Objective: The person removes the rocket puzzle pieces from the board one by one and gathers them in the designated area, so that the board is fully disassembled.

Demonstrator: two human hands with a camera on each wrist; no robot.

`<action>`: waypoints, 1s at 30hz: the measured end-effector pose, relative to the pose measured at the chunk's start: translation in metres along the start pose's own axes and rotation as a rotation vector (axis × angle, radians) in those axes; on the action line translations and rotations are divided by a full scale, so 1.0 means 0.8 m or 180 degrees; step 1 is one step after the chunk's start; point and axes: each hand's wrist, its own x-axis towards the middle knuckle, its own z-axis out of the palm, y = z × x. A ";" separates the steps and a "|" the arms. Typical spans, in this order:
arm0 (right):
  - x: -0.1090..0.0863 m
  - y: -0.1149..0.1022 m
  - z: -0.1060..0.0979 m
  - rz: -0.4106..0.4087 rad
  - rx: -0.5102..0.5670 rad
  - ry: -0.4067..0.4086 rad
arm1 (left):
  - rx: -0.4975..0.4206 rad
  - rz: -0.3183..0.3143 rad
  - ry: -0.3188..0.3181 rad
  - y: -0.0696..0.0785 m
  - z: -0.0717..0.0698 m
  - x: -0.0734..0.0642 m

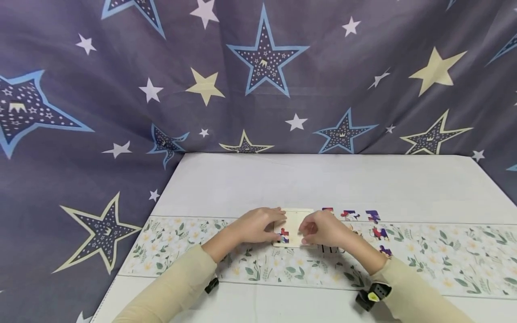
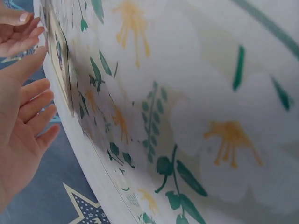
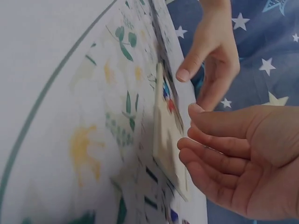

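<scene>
A shallow wooden puzzle tray (image 1: pixel 296 219) lies between the two hands, with colourful jigsaw pieces (image 1: pixel 284 236) in its near left corner. My left hand (image 1: pixel 258 225) is at the tray's left edge, thumb beside those pieces and fingers loosely bent. Over the tray's right side is my right hand (image 1: pixel 325 228), its fingers relaxed and curved. In the right wrist view, nothing shows between the right hand's (image 3: pixel 247 154) thumb and fingers, and the tray (image 3: pixel 166 135) lies just beyond the fingertips. The left wrist view shows the left hand (image 2: pixel 23 121) holding nothing.
Several loose jigsaw pieces (image 1: pixel 373 216) lie to the right of the tray, some partly behind the right hand and forearm. Beneath everything runs a floral cloth strip (image 1: pixel 440 251) with printed letters near the tray. A starred curtain (image 1: pixel 266 107) hangs along the white table's (image 1: pixel 323 179) far edge.
</scene>
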 end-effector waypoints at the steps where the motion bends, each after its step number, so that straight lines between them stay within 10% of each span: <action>1: 0.004 -0.001 0.003 -0.0023 0.0007 -0.0029 | 0.0005 -0.0051 -0.0042 -0.001 0.000 0.000; 30: 0.046 -0.011 0.035 0.0017 0.0176 -0.0028 | -0.0047 -0.0572 -0.0445 -0.007 0.007 0.001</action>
